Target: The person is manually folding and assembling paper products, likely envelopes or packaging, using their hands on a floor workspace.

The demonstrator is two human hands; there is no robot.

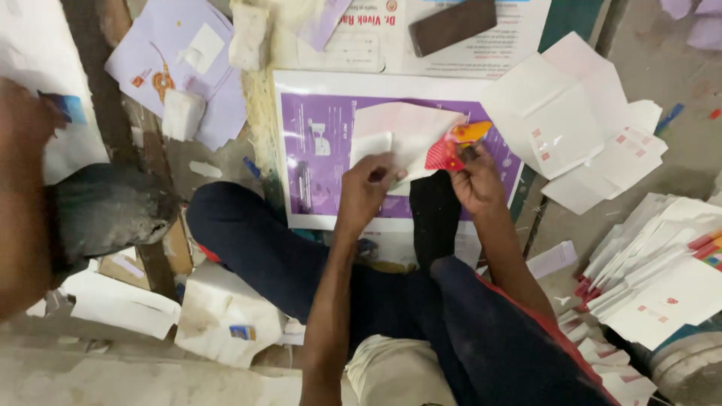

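I sit on the floor with my legs crossed in dark trousers and a black sock. My left hand [368,184] pinches the lower edge of a white folded paper sheet [402,131] that lies on a purple printed poster [316,150]. My right hand [475,177] grips a red and orange flap [455,146] at that sheet's right corner, lifting it slightly. Both hands meet over the poster, just above my sock.
A fanned stack of white envelopes with red marks [662,278] lies at the right. More unfolded white sheets [579,128] sit upper right. A dark block [451,26] rests on a printed sheet at the top. Another person's limb [30,195] and a dark foot-like shape [105,207] are at the left.
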